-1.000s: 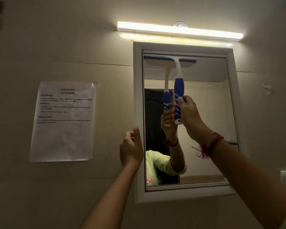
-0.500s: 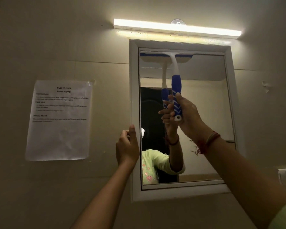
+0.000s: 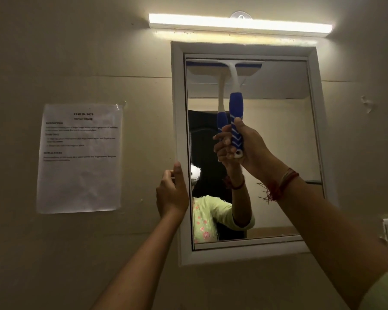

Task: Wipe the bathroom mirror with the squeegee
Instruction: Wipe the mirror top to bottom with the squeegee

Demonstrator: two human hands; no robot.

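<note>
- My left hand (image 3: 171, 193) is nearest. It grips the left edge of the mirror's white frame (image 3: 177, 108), thumb on the front face and fingers curled round the side, exactly where it was a second ago.
- My right hand (image 3: 249, 146), red thread at the wrist, is wrapped round the blue-and-white handle of the squeegee (image 3: 234, 104), close to the butt end. Over the last second only the grip has resettled a little.
- The blade (image 3: 224, 63) lies level along the top of the mirror (image 3: 278, 142) glass, in the upper left corner, and has not come down in that second. I judge the downward pull has not begun and the glass below is still to do.
- No brand shows on the squeegee.
- On the wall left of the mirror, a taped sheet (image 3: 80, 175) reads "TASK ID- 3078" and "Mirror Wiping", with headings "DESCRIPTION", "TASK GOAL" and "INITIAL STATE". The small print is too blurred to read.
- Above the frame a light bar (image 3: 240, 24) is lit.
</note>
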